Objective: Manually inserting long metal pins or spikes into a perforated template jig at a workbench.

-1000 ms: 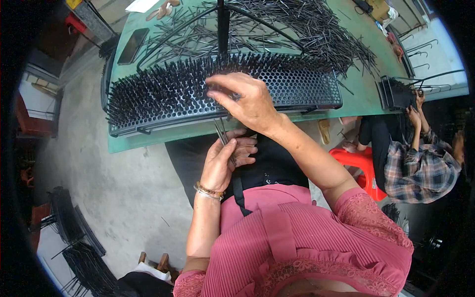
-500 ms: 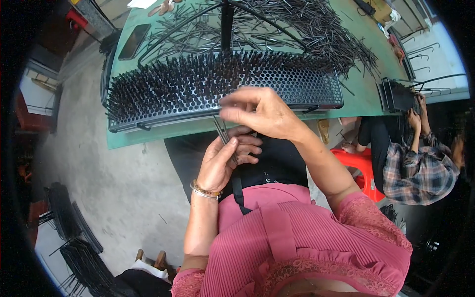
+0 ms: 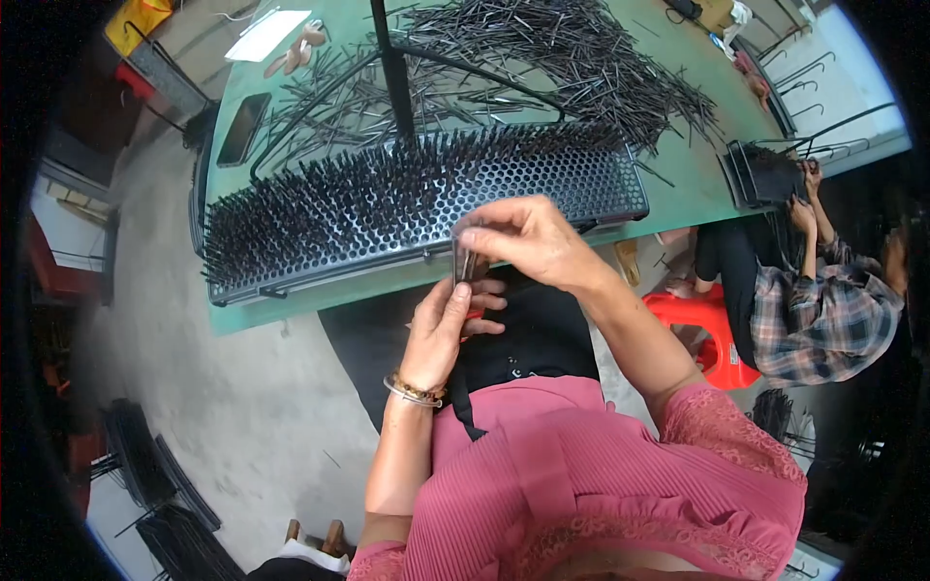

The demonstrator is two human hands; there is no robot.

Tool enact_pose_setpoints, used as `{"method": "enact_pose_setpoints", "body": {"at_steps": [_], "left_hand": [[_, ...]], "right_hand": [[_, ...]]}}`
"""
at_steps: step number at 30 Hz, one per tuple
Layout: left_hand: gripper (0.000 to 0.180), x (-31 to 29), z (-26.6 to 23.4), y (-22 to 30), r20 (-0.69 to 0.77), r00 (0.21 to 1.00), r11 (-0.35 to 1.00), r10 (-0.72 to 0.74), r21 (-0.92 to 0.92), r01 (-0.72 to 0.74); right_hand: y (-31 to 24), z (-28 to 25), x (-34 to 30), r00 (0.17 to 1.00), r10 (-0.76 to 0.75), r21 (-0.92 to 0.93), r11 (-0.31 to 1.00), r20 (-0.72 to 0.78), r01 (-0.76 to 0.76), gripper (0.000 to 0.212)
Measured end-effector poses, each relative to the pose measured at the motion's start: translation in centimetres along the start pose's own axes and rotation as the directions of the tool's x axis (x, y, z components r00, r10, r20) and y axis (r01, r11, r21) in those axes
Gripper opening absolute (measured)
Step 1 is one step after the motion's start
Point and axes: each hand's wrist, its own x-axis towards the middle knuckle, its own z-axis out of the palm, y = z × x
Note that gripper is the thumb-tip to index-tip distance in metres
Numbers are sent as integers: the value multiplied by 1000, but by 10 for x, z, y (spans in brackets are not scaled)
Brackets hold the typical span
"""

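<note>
A small bundle of thin dark rods [image 3: 465, 266] stands up from my left hand [image 3: 441, 329], pinched between thumb and fingers in front of the table's near edge. My right hand [image 3: 538, 242] closes its thumb and fingertips around the upper end of these rods; its fingertips are slightly blurred. Just beyond both hands lies a long perforated metal panel [image 3: 557, 179] with a dark frame. Many dark rods [image 3: 310, 218] stand upright in its holes, thickest at the left and middle. Toward the right end, many holes show bare.
A big heap of loose rods [image 3: 601, 73] covers the back of the green table [image 3: 693, 194]. A dark post [image 3: 395, 87] rises behind the panel. A phone [image 3: 244, 129] and white paper [image 3: 266, 34] lie at left. On the right a co-worker in plaid [image 3: 823, 310] works beside a red stool [image 3: 712, 339].
My right hand has come down and a little right, onto the rods' upper end. My left hand holds the rods more upright. The view has shifted slightly.
</note>
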Motion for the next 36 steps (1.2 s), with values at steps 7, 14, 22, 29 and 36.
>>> {"method": "enact_pose_setpoints", "body": {"at_steps": [7, 14, 22, 29, 36], "left_hand": [[40, 12, 5, 0, -18, 1000, 998, -2, -58, 1], [41, 11, 8, -3, -31, 997, 993, -72, -94, 69], [39, 12, 6, -4, -24, 996, 982, -88, -170, 83], [38, 9, 1, -4, -33, 996, 978, -77, -199, 69], [37, 8, 0, -4, -31, 996, 979, -83, -187, 76]], "right_hand": [[-19, -20, 21, 910, -272, -49, 961, -312, 271, 22], [-12, -9, 42, 815, -515, -499, 797, -265, 341, 21], [-9, -7, 47, 733, -671, -604, 632, -113, 486, 15], [-13, -3, 47, 757, -652, -666, 584, -43, 465, 15], [2, 2, 49, 725, -686, -661, 574, -67, 482, 21]]}}
